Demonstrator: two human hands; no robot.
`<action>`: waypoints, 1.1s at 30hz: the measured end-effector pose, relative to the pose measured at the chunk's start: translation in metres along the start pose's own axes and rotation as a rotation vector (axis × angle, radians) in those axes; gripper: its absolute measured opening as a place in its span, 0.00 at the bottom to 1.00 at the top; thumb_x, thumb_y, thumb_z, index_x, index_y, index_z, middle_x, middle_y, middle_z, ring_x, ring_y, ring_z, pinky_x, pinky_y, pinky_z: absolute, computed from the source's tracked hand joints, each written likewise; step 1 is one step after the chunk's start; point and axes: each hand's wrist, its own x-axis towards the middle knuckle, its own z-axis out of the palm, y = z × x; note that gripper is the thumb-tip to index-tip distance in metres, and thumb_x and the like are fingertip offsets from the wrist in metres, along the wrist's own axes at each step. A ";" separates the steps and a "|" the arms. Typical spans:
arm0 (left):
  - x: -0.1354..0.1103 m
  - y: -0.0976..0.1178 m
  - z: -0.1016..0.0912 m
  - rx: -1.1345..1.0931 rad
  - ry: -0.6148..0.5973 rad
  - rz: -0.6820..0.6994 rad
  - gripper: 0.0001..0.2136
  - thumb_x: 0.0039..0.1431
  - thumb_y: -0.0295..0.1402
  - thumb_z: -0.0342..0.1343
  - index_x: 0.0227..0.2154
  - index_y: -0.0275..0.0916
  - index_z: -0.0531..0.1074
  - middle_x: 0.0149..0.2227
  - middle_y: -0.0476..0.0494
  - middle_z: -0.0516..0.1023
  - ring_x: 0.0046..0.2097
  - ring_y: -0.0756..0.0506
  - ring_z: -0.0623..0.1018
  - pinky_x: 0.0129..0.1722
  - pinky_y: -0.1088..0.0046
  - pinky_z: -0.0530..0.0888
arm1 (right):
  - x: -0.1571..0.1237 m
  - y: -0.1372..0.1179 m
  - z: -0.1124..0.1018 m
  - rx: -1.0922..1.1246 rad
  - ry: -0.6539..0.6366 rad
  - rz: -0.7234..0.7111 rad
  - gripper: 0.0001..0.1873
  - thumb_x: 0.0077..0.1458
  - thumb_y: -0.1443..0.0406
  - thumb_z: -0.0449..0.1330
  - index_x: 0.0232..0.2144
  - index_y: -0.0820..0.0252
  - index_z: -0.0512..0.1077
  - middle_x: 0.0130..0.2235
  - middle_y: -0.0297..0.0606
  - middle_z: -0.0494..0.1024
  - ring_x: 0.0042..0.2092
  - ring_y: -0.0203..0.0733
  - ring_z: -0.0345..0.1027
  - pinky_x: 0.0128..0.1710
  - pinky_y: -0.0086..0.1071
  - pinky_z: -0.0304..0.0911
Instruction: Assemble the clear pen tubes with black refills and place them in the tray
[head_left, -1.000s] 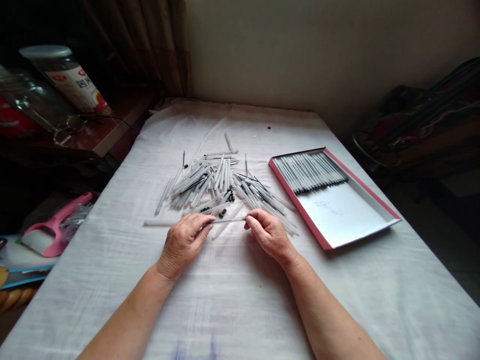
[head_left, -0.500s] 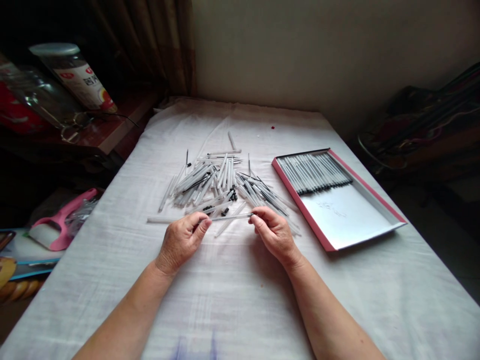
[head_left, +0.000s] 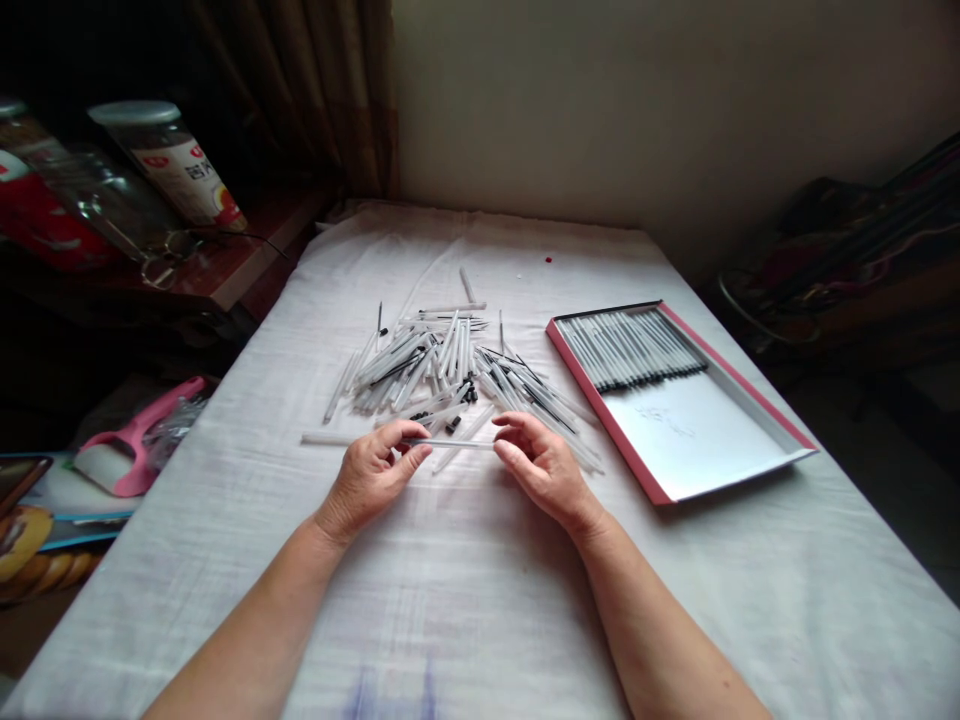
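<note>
Principal item: thin translucent pen barrel [head_left: 461,445], roughly level, between left hand [head_left: 367,475] and right hand [head_left: 544,475], just on the near side of the heap. Left hand: pinched on the barrel's left part, thumb against fingers. Right hand: loosely curved, thumb and fingers parted, thumb tip at the right end; contact uncertain.

Risks, as judged: swivelling or slipping from the left pinch, for want of a sure hold opposite; dropping among look-alike loose barrels [head_left: 390,375]; rolling of small black plugs [head_left: 454,425], just beyond the hands, if brushed.

Surroundings: cloth-covered counter [head_left: 465,600]; dark refills [head_left: 551,395] mixed into the heap; pale tube [head_left: 322,439] running behind left hand. At right, shallow pink-walled box [head_left: 609,415] with close row of pens [head_left: 634,345]; left wall standing between right hand and row. Beyond counter, left: labelled jar [head_left: 187,170], spectacles [head_left: 159,270], pink-handled object [head_left: 139,440].
</note>
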 end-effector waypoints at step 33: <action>0.078 -0.006 -0.014 0.833 -0.082 0.221 0.04 0.51 0.36 0.62 0.29 0.46 0.81 0.42 0.41 0.79 0.48 0.35 0.73 0.46 0.57 0.67 | 0.005 -0.002 0.000 -0.208 0.016 -0.136 0.09 0.56 0.63 0.57 0.33 0.58 0.77 0.33 0.38 0.81 0.34 0.42 0.74 0.37 0.33 0.65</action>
